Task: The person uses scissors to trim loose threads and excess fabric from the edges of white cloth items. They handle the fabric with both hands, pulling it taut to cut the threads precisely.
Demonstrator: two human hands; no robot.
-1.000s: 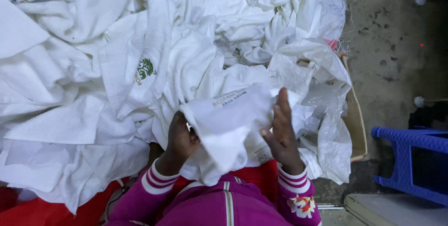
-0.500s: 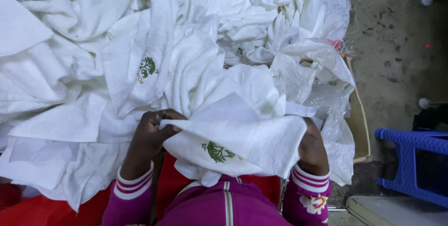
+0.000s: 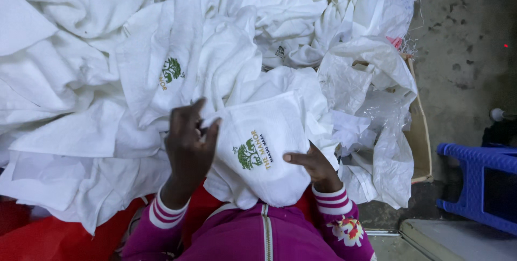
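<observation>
We are holding a folded white cloth (image 3: 258,153) with a small green tree emblem just below the middle of the view, close against our magenta jacket (image 3: 258,237). Our left hand (image 3: 188,145) is gripping the cloth's edge at nine o'clock, fingers curled over the fold, while our right hand (image 3: 315,166) is pinching the edge at three o'clock, thumb lying on top and the other fingers hidden underneath. The cloth's lower edge is hanging rounded over our chest at six o'clock. From nine through twelve to one o'clock a heap of white cloths (image 3: 107,78) is crowding right up to our hands, leaving no bare surface there. At two to four o'clock crumpled clear plastic sheeting (image 3: 377,94) is spilling over the rim of a cardboard box (image 3: 419,131). Beyond that rim, at three o'clock, open concrete floor (image 3: 463,51) is showing, and a blue plastic stool (image 3: 474,180) is standing at four o'clock, well apart from our hands.
</observation>
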